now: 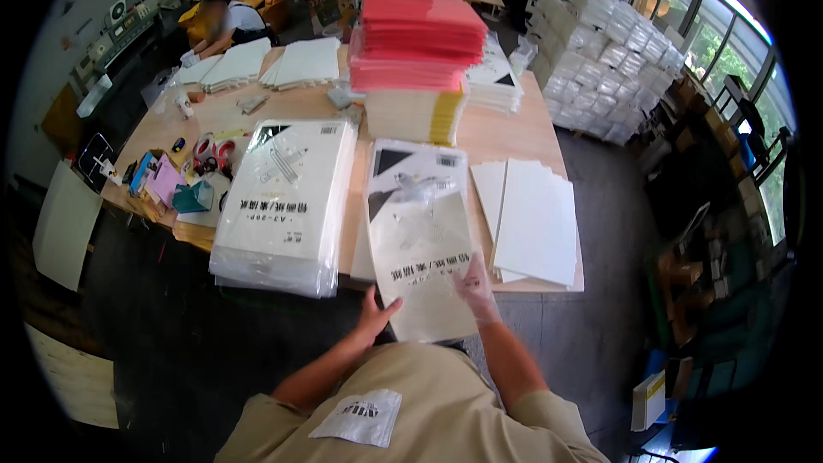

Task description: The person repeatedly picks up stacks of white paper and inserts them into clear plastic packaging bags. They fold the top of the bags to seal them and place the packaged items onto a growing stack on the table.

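Note:
A cream pack of drawing paper (420,300) with dark print lies in front of me, its near end reaching past the table edge toward my body. My left hand (377,315) grips its left edge, thumb on top. On the opposite edge is my right hand (476,290), in a thin whitish glove, with fingers over the top face; its underside is hidden. Crumpled transparent film (420,189) shows at the pack's far end. Beneath and beyond it lies another printed pack (446,157) with a dark corner.
A thick stack of bagged paper packs (283,197) stands to the left, loose white sheets (536,219) to the right. Behind rises a pile of pink-red packs (420,34). Tape rolls (214,152) and a box of small items (154,180) sit on the wooden table (561,150). Other people work beyond.

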